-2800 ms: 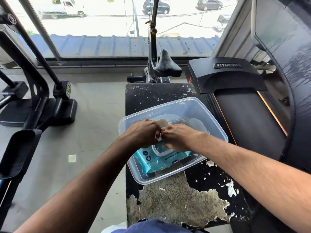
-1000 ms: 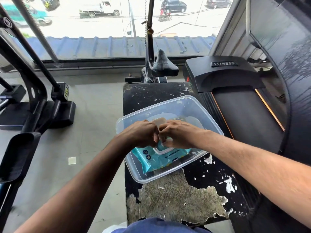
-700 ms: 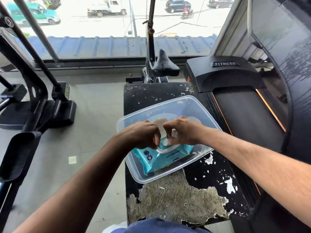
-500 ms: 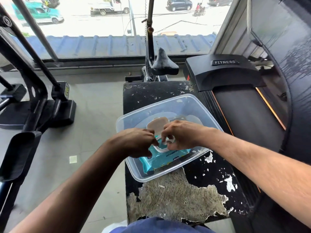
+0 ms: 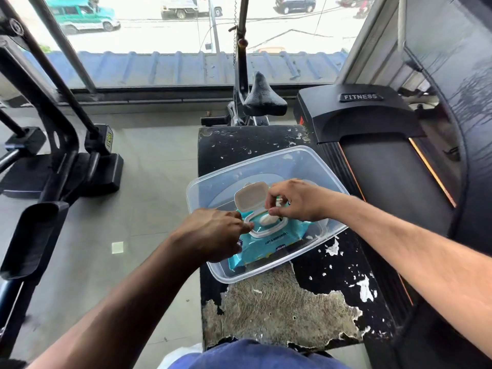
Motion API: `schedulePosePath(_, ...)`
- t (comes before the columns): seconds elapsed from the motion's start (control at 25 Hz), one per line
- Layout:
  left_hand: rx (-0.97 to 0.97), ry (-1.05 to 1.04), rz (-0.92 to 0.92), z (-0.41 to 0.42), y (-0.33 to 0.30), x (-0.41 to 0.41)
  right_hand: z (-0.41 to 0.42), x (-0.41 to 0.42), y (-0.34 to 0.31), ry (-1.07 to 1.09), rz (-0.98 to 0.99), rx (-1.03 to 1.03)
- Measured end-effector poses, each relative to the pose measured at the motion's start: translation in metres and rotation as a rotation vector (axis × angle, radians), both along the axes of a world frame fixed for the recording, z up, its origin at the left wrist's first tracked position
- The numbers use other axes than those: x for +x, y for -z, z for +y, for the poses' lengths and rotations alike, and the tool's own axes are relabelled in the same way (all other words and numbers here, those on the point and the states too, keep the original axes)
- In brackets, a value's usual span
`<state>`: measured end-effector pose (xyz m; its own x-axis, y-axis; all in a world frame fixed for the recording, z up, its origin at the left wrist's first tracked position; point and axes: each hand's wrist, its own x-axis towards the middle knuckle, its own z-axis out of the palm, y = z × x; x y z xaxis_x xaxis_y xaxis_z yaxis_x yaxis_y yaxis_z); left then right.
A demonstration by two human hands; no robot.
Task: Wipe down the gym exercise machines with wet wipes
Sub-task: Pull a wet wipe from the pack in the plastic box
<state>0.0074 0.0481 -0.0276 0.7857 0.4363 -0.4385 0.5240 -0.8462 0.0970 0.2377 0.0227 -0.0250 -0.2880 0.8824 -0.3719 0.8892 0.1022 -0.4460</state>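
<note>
Teal wipes pack — left hand steadies it, right hand grip pinching a wipe.

Both forearms bare, extended forward, converging at centre. Left hand: palm down, knuckles up, fingers curled, tips pointing right. Right hand: slightly higher and farther out, thumb and forefinger pinched together, remaining fingers loosely bent.
</note>
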Motion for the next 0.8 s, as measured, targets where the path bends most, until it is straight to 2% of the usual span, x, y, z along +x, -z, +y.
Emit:
schedulePosePath(0.16,0.020,0.005,-0.029,-0.001,0.003,0.001,-0.005,-0.003,-0.004,0.053,0.015,0.014)
schedulePosePath(0.36,0.041,0.001,-0.044,-0.001,0.006,0.001,-0.003,-0.024,0.006,-0.130,-0.215,0.100)
schedulePosePath(0.64,0.018,-0.012,-0.084,0.000,0.004,0.002,-0.003,-0.009,-0.001,0.090,0.038,0.066)
schedulePosePath(0.8,0.027,-0.017,-0.089,0.003,0.004,0.005,-0.010,0.001,-0.004,0.107,-0.011,0.064)
